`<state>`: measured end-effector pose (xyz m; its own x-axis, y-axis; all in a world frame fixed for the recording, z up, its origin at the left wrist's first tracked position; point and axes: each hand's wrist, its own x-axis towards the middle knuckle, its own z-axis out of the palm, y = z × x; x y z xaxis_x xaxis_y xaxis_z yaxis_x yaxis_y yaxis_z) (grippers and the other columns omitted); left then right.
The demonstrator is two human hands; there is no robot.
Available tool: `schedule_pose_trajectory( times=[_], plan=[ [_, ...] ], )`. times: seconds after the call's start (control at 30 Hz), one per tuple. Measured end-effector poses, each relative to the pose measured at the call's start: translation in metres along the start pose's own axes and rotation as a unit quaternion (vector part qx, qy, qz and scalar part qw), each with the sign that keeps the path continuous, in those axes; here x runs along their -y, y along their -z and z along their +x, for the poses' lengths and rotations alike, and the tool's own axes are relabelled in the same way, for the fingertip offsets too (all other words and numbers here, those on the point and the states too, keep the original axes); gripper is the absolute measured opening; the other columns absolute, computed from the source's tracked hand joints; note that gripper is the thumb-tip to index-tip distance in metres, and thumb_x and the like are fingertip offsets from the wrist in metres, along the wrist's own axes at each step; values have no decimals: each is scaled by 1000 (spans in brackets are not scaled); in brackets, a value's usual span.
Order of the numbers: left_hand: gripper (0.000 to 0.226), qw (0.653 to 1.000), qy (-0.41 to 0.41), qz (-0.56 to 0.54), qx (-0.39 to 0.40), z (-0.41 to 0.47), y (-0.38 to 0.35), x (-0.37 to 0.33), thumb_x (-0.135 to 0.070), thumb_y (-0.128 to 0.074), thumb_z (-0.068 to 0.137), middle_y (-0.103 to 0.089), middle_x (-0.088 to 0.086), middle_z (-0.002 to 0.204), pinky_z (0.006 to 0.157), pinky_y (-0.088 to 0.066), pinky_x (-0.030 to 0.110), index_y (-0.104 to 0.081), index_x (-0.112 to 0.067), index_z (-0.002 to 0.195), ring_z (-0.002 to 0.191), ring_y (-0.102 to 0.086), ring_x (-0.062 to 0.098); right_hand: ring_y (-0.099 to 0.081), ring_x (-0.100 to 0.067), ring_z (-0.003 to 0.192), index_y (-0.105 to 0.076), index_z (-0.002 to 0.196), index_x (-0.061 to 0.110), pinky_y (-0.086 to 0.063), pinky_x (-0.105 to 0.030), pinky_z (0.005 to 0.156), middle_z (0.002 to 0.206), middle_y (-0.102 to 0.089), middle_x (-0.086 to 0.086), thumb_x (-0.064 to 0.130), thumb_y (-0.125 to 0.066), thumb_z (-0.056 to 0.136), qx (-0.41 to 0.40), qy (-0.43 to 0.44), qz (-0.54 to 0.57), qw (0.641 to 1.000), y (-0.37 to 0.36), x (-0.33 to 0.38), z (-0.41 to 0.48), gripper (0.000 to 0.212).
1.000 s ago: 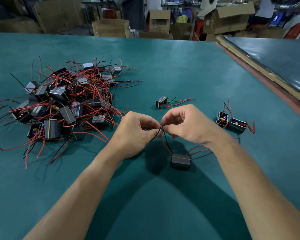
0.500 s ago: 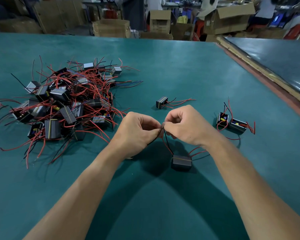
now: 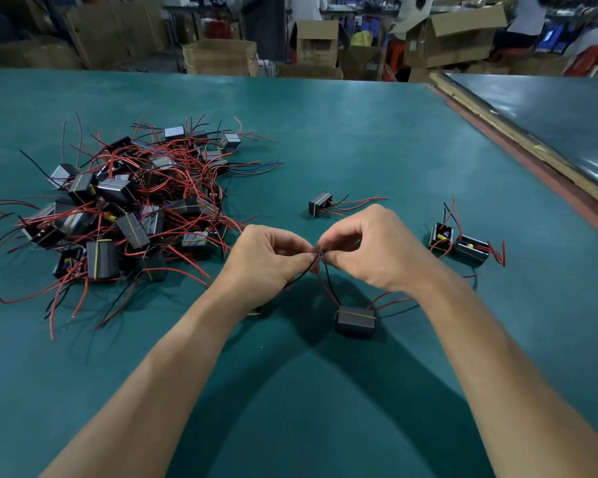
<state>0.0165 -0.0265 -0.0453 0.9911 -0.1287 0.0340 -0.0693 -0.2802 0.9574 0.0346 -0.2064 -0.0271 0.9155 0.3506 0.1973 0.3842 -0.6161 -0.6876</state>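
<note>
Left hand [image 3: 265, 267] and right hand [image 3: 370, 251] each pinch a wire tip, the 2 black wires [image 3: 326, 279] meeting between them — black module [image 3: 355, 321] sits on the table [image 3: 359, 132] at 6 o'clock of the hands. Risk: uneven pull slips the strands — joint comes loose, module drags.

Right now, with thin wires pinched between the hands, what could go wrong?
The left hand and right hand pinch only the wire tips, so they might slip apart. A tug could drag the black box across the table. The right wrist hangs over loose red wires and might snag them.
</note>
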Motion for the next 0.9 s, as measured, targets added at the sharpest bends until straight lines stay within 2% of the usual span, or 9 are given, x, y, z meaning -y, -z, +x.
schedule_pose_trajectory(
  times=[0.1, 0.2, 0.3, 0.37, 0.47, 0.53, 0.7, 0.8, 0.9],
  plan=[
    [19, 1000, -9, 3, 3, 0, -1, 0, -5, -71, 85, -53, -9, 42, 40, -25, 12, -74, -10, 67, 36, -31, 1, -66, -10, 62, -77, 74, 32, -55, -29, 64, 65, -72, 13, 20, -78, 81, -2, -1, -22, 1000, -1, 1, -1, 14],
    [18, 999, -32, 12, 0, -1, -2, -1, -3, -71, 84, -52, -11, 41, 40, -27, 10, -72, -8, 67, 35, -32, -1, -64, -6, 62, -71, 66, 34, -53, -28, 64, 65, -70, 14, 21, -75, 83, 21, -12, -25, 999, 2, 3, -1, 21],
    [16, 996, -67, 60, -9, 0, -2, 1, -7, -74, 82, -56, -13, 46, 45, -30, 14, -73, -14, 68, 42, -34, 3, -58, -4, 56, -72, 65, 23, -49, -25, 61, 61, -69, 10, 14, -70, 80, 48, -46, -15, 998, 2, 5, 0, 17],
    [13, 990, -99, 104, -14, -2, -3, 2, -12, -75, 82, -51, -15, 43, 43, -27, 13, -73, -16, 70, 42, -29, 4, -54, -6, 49, -71, 64, 15, -47, -23, 55, 54, -65, 6, 7, -67, 79, 58, -108, 43, 992, 1, 7, 1, 17],
    [12, 969, -166, 180, -38, -5, -3, 1, -13, -74, 82, -47, -19, 41, 39, -22, 10, -73, -18, 72, 35, -28, 6, -49, -9, 41, -69, 66, 8, -43, -18, 45, 49, -59, 3, 6, -70, 80, 72, -229, 156, 958, 0, 7, 2, 13],
    [14, 964, -181, 190, -47, -6, -2, 0, -12, -72, 83, -48, -20, 41, 39, -22, 9, -72, -19, 71, 34, -30, 5, -49, -9, 44, -69, 66, 11, -42, -18, 44, 52, -59, 2, 9, -73, 80, 74, -244, 203, 945, 1, 5, 3, 15],
    [21, 994, -81, 69, -11, -2, 2, -5, -4, -67, 86, -50, -13, 41, 40, -26, 10, -70, -10, 67, 36, -33, 1, -55, -11, 51, -70, 70, 12, -52, -29, 55, 56, -63, 4, 3, -72, 85, 20, -92, 160, 983, -2, 4, 2, 18],
    [20, 999, -13, -26, 16, -2, 3, -9, 1, -64, 88, -52, -8, 42, 40, -28, 14, -68, -4, 68, 38, -34, 6, -56, -15, 59, -71, 75, 9, -53, -42, 62, 63, -65, -5, 1, -71, 85, 12, -10, 124, 992, -1, 2, 2, 13],
    [16, 993, 42, -90, 56, -2, 7, -11, -1, -62, 88, -62, -4, 53, 43, -37, 15, -68, -4, 73, 41, -39, 8, -60, -13, 64, -75, 79, 14, -54, -40, 67, 71, -71, -4, 0, -72, 85, 10, 25, 108, 994, 4, 0, 1, 16]
  ],
)
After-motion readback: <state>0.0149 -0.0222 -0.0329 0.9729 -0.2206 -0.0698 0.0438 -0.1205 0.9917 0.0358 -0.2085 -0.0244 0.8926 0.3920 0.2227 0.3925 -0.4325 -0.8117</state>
